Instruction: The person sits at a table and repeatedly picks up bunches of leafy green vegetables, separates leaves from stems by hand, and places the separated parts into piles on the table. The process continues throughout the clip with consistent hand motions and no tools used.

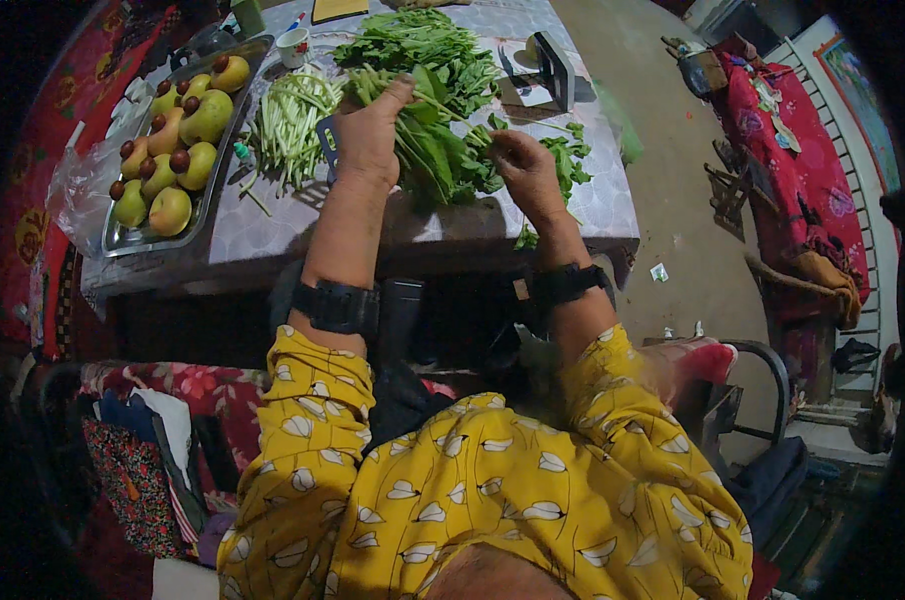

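Note:
My left hand (374, 131) is closed around a bunch of leafy greens (426, 146) above the table. To its right, my right hand (526, 166) pinches stems at the bunch's edge between thumb and fingers. A large heap of leafy greens (422, 41) lies behind my hands. Left of my left hand is a pile of cut pale green stems (295, 124). Part of a blue slotted plastic item (327, 142) shows beside my left wrist; my hand hides the rest. Loose leafy sprigs (569, 161) lie to the right of my right hand.
A metal tray (224, 199) of pear-like fruit and small dark red fruits stands at the left. A patterned cup (294, 48) is behind the stems. A dark-framed upright object (554, 71) stands at the right, near the edge of the table (610, 217). A clear plastic bag (81, 187) lies far left.

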Available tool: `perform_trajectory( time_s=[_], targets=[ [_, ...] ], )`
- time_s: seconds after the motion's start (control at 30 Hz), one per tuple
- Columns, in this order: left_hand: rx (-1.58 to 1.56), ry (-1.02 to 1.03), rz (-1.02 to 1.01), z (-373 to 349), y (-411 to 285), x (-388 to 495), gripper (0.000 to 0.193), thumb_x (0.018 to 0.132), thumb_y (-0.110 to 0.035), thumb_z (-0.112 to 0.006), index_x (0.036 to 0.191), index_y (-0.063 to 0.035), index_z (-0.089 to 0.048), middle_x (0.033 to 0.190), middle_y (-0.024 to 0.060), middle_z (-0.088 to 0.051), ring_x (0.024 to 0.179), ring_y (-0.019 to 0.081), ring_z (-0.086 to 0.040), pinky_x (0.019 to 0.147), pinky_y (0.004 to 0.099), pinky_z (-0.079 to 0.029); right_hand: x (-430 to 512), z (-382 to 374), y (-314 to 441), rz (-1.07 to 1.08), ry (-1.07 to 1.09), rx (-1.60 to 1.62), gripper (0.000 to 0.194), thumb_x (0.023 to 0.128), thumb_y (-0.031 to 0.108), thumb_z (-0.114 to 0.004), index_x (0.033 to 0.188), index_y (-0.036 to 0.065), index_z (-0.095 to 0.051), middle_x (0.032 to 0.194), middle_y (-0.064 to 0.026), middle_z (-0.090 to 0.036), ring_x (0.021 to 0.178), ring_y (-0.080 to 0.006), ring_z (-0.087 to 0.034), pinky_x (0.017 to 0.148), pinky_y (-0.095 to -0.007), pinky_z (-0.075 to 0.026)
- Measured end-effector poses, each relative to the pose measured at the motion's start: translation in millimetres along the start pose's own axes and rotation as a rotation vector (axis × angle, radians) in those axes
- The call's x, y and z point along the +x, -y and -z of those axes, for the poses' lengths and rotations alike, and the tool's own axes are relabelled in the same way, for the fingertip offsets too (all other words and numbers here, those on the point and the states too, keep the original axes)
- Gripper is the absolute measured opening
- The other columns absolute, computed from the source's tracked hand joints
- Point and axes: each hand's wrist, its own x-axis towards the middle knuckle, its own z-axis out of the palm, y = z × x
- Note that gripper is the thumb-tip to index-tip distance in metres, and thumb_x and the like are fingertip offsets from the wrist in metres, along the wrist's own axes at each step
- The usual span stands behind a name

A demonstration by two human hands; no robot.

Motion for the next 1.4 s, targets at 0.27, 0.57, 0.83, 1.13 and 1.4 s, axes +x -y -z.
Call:
perform_trajectory(
  time_s=[0.27,0.57,0.83,1.13,1.4],
  targets=[
    [-0.074,-0.098,-0.017,6,-6,10,0.03,0.07,-0.004,-0.071,0.096,-0.0044,-0.057,0.089,0.0048,-0.06,0.077,0.0178,-0.057,0.065,0.0329,-0.048,11,36,-34,-0.147,-0.145,-0.145,0.015,0.08,0.003,-0.056,0.093,0.0,-0.063,0.08,-0.0033,-0.063,0.07,-0.0085,-0.055,0.065,-0.0222,-0.045],
    [0.015,-0.002,0.102,4,1,9,0.024,0.067,-0.002,-0.071,0.088,-0.0031,-0.06,0.08,0.0043,-0.061,0.069,0.0166,-0.058,0.066,0.0321,-0.048,36,7,-40,-0.095,-0.021,-0.538,0.025,0.072,0.02,-0.061,0.09,0.002,-0.064,0.08,-0.016,-0.064,0.073,-0.0256,-0.062,0.07,-0.0338,-0.048],
    [0.187,0.084,0.036,3,4,6,0.023,0.068,0.0,-0.07,0.089,0.0,-0.06,0.081,0.0071,-0.062,0.067,0.0185,-0.061,0.058,0.0325,-0.051,41,4,-40,-0.25,-0.004,-0.421,0.027,0.073,0.023,-0.064,0.087,0.0,-0.065,0.078,-0.0123,-0.064,0.069,-0.0204,-0.061,0.064,-0.0312,-0.047],
    [0.233,0.106,0.178,-5,4,-4,0.029,0.069,-0.005,-0.069,0.095,0.0022,-0.057,0.085,0.0091,-0.061,0.069,0.0205,-0.061,0.062,0.0341,-0.052,48,27,-10,-0.224,-0.019,0.039,0.022,0.073,0.016,-0.068,0.085,0.0,-0.061,0.077,-0.0035,-0.061,0.069,-0.0106,-0.054,0.064,-0.0241,-0.043],
    [0.258,0.174,0.266,-7,10,-7,0.028,0.07,-0.005,-0.07,0.095,-0.0002,-0.059,0.084,0.0078,-0.062,0.069,0.0193,-0.061,0.06,0.0342,-0.052,52,30,18,-0.154,-0.045,0.21,0.021,0.081,0.014,-0.063,0.094,-0.002,-0.06,0.082,-0.0044,-0.062,0.076,-0.0122,-0.058,0.07,-0.0234,-0.045]
  ],
)
